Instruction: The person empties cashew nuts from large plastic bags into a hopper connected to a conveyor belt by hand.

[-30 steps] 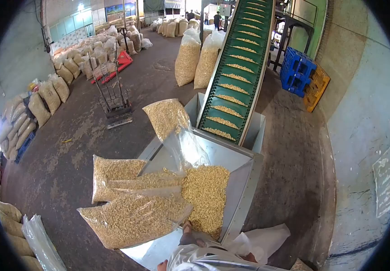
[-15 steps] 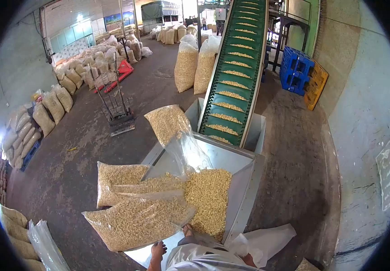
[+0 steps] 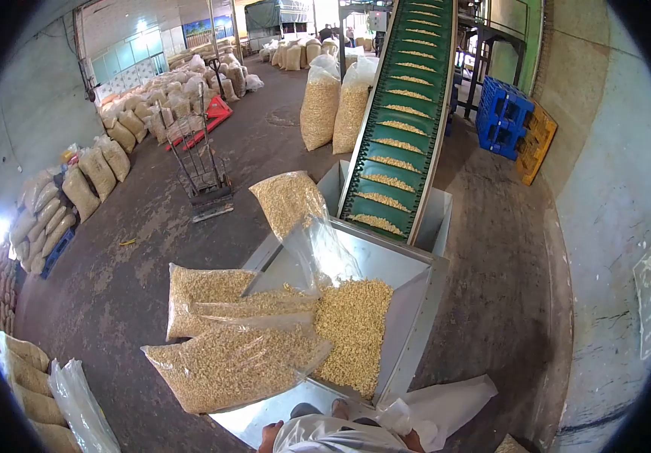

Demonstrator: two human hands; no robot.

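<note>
At the bottom centre of the frame the left hand [image 3: 269,437] and the right hand [image 3: 413,440] both grip an empty clear plastic bag [image 3: 340,436]; only a sliver of each shows, so whether the fingers are closed cannot be told. Just above, a steel hopper [image 3: 408,302] holds loose cashew kernels [image 3: 352,332], with three filled bags [image 3: 231,362] lying over its left rim. A green conveyor belt [image 3: 404,121] climbs toward the upper centre.

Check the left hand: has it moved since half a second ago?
Yes. The left hand has drawn back toward the person, away from the near bag of kernels lying on the hopper lip. Only part of it shows at the frame's bottom edge.
</note>
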